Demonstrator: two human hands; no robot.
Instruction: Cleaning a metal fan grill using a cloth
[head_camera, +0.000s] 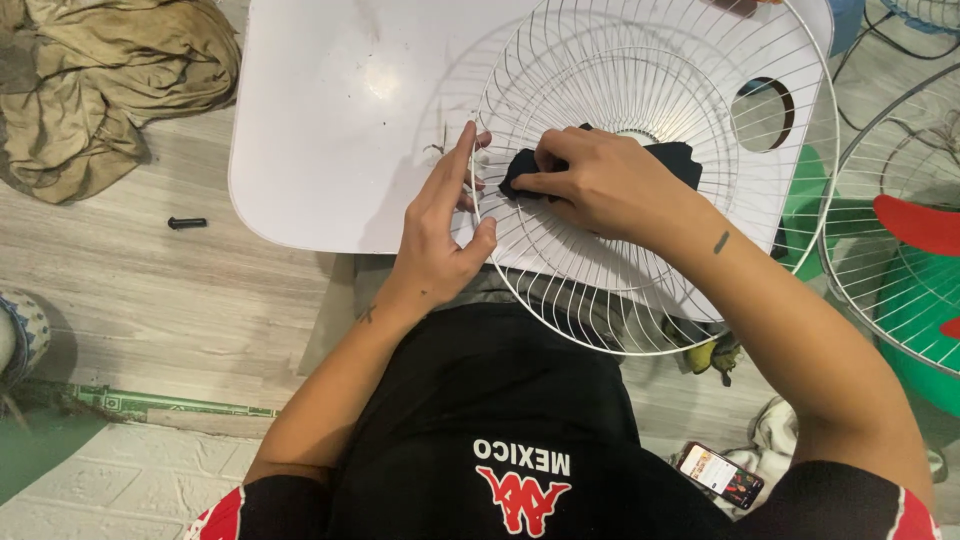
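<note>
Home floor used as a fan-repair spot, wire fan guards (650, 170), low white table (340, 130), crumpled cloth (110, 80)

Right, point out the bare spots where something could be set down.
The white table is bare left of the fan grille. The wood floor is open between the tan cloth and black bolt. It is crowded at the grille, where the left hand and right hand work.

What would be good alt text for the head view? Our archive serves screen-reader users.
A person's left hand steadies the rim of a white wire fan grille while the right hand presses a dark cloth against its wires. The grille rests on a white table above a wooden floor, with a phone lying by the person's side.
</note>
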